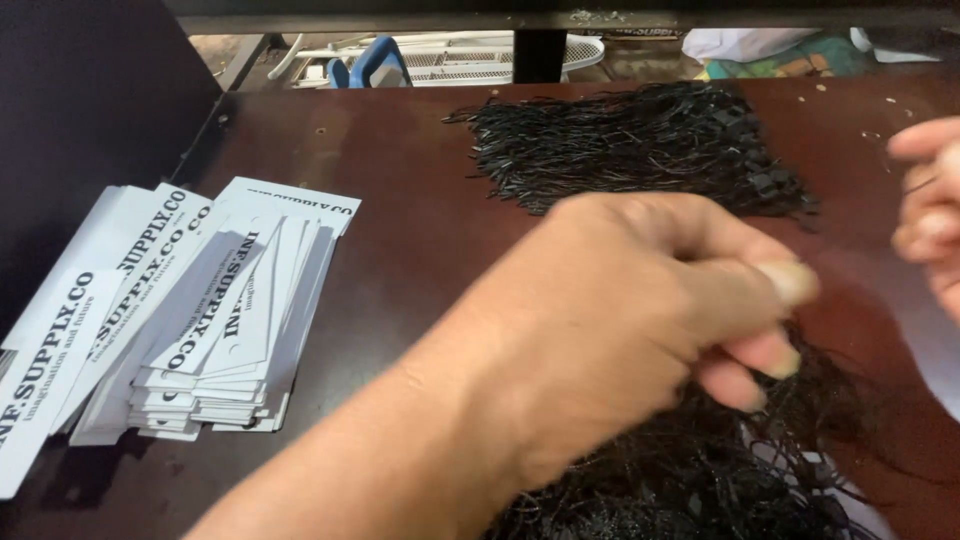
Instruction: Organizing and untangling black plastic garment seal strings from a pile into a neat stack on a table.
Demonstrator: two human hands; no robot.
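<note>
- Reaching across the middle of the view, the left hand [620, 320] comes in from the bottom edge with its forearm and hangs over the near strings [760, 450], a tangle of thin black cord at the lower right.
- Its thumb and forefinger are drawn close at the tips, the other fingers curled beneath them, their tips touching or just above the tangle; motion blur hides whether a cord is pinched between them, so I cannot tell.
- The right hand [930, 215] shows only as blurred fingers at the right edge, loosely curled; a thin dark strand seems to cross them, but whether they grip it I cannot tell.
- To the left, well apart from both hands, lies a fanned stack of white tags [215, 330] with black print and punched holes, some slipping off toward the left edge.
- Everything rests on a dark brown table [400, 230].
- Farther back, beyond the left hand, a second heap of far strings [630, 145] lies more neatly, its strands laid roughly side by side.
</note>
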